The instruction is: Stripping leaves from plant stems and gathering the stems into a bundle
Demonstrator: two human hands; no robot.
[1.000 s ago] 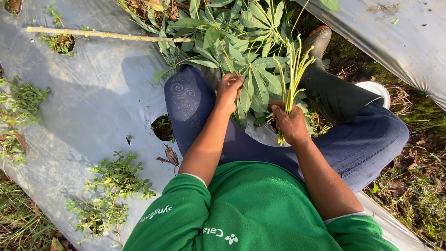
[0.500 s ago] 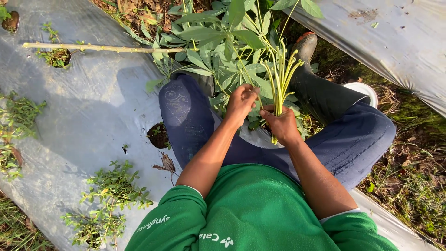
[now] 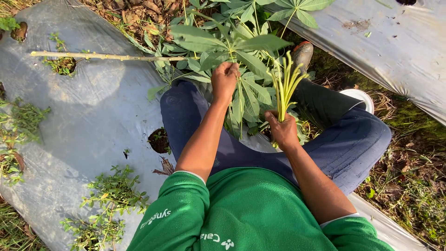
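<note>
I sit on grey plastic ground sheet (image 3: pixel 97 111) with a leafy green plant (image 3: pixel 232 42) lying in front of my knees. My left hand (image 3: pixel 224 80) is closed around a leaf stalk at the middle of the plant, among long finger-shaped leaves. My right hand (image 3: pixel 282 131) grips a bundle of bare yellow-green stalks (image 3: pixel 285 86) that stand upright from my fist, just right of the leaves. The plant's pale woody stem (image 3: pixel 102 56) stretches away to the left across the sheet.
Holes in the sheet (image 3: pixel 159 140) show dark soil and small weeds (image 3: pixel 109 197). A second strip of grey sheet (image 3: pixel 395 46) runs at upper right, with grass and dry litter between. A dark rubber boot (image 3: pixel 320 100) is on my right leg.
My left hand has moved up and away from my knee to a stalk higher in the plant. My right hand keeps the stalk bundle, now held more upright.
</note>
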